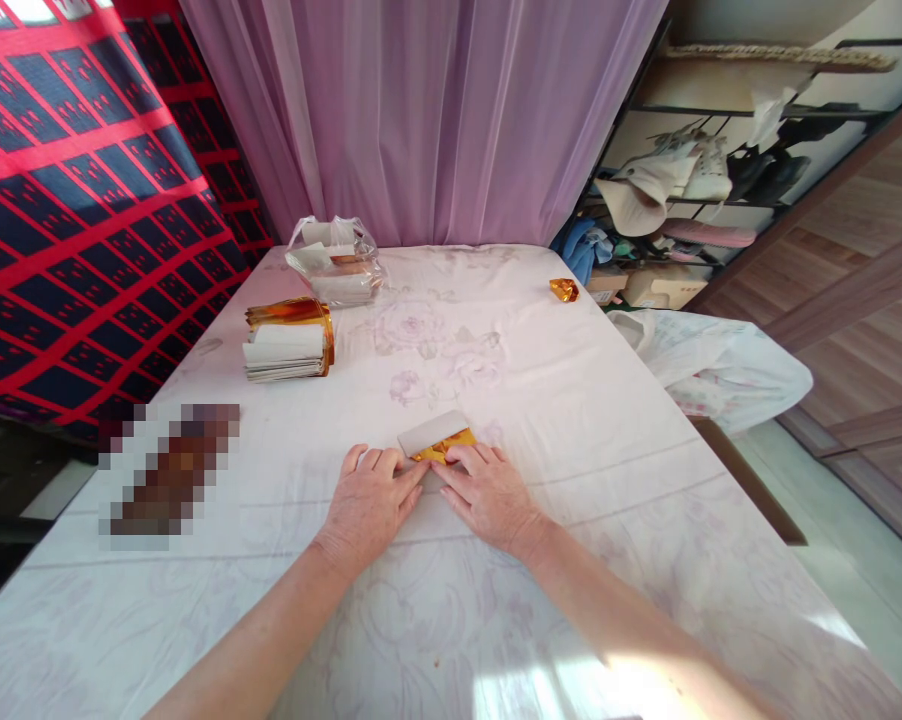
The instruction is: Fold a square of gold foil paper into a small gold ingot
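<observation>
A tabletop (pixel 571 420) under a pale floral cloth fills the view; a lilac curtain (pixel 421 110) hangs behind its far edge, a red-and-navy patterned cloth (pixel 68 200) to the left of the curtain, a rack of shoes and hats (pixel 706 180) to its right.

Landmark: the small paper with gold foil (pixel 437 440), lying flat on the tabletop near the person's edge, roughly centred.

Left hand (pixel 368 500): palm down on the cloth just left of the paper, fingers extended, fingertips pressing its near-left edge. Not clenched, nothing enclosed.

Right hand (pixel 488 495): palm down just right of the paper, fingertips resting on the gold part at its near edge. Flat, pressing rather than grasping. The two hands nearly meet at the fingertips.

Far left of the paper: a stack of white-and-gold sheets (pixel 290 345), a gold band round it. Beyond that stack, near the curtain, a clear plastic bag of more sheets (pixel 338 265).

Far right of the paper, near the tabletop's far corner: one small folded gold piece (pixel 563 290), alone.

Left of the paper: a pixelated patch (pixel 173 470); contents cannot be told.
</observation>
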The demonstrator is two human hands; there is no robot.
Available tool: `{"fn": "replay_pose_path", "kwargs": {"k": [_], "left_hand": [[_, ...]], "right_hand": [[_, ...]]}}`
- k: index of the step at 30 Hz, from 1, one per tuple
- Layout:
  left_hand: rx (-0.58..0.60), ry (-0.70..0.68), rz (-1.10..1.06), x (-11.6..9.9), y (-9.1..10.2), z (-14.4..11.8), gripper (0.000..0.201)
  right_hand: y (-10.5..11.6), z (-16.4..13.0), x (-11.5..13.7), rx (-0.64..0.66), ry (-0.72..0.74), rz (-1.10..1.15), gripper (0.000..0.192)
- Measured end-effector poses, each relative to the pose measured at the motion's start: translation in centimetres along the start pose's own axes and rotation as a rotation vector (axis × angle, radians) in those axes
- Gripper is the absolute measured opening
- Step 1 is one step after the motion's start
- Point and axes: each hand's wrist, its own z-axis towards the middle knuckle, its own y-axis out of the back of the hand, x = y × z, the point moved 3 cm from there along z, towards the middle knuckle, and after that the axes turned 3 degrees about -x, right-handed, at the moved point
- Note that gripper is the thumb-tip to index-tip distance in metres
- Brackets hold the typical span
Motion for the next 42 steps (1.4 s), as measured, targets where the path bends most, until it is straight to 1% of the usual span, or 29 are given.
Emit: {"fn": "replay_pose_path", "kwargs": {"k": [5, 12, 16, 19, 22, 27, 31, 34, 42], "left_hand": [[0.03, 0.025, -0.013, 0.3, -0.1, 0.2, 0.027], [0.06, 0.065, -0.005, 1.8, 0.1, -0.2, 0.029], [0.071, 0.071, 0.001, 2.3, 0.1, -0.3, 0.03], [0.073, 0.061, 0.018, 2.3, 0.1, -0.3, 0.029], [0.05, 0.043, 0.035, 2.0, 0.2, -0.2, 0.027], [-0.039, 0.002, 0.031, 0.4, 0.5, -0.1, 0.028], [-0.049, -0.019, -0.012, -0.6, 0.4, 0.0, 0.028], [-0.04, 0.002, -0.027, -0.4, 0.2, 0.1, 0.027], [-0.026, 0.075, -0.026, 1.2, 0.1, -0.3, 0.025]], "right_hand": [[-0.1, -0.1, 0.0, -0.005, -0.001, 0.006, 0.035], [0.1, -0.1, 0.0, -0.028, -0.009, 0.033, 0.031], [0.1, -0.1, 0.0, -0.044, -0.004, 0.033, 0.029], [0.0, -0.1, 0.0, -0.047, -0.009, 0.033, 0.028], [0.0, 0.0, 0.0, -0.046, -0.016, 0.033, 0.029], [0.0, 0.1, 0.1, -0.04, -0.027, 0.025, 0.03], [0.1, 0.0, 0.1, -0.032, -0.032, 0.021, 0.028], [0.0, -0.1, 0.1, -0.027, -0.038, 0.02, 0.03], [-0.1, 0.0, 0.0, -0.032, -0.043, 0.047, 0.03]]}}
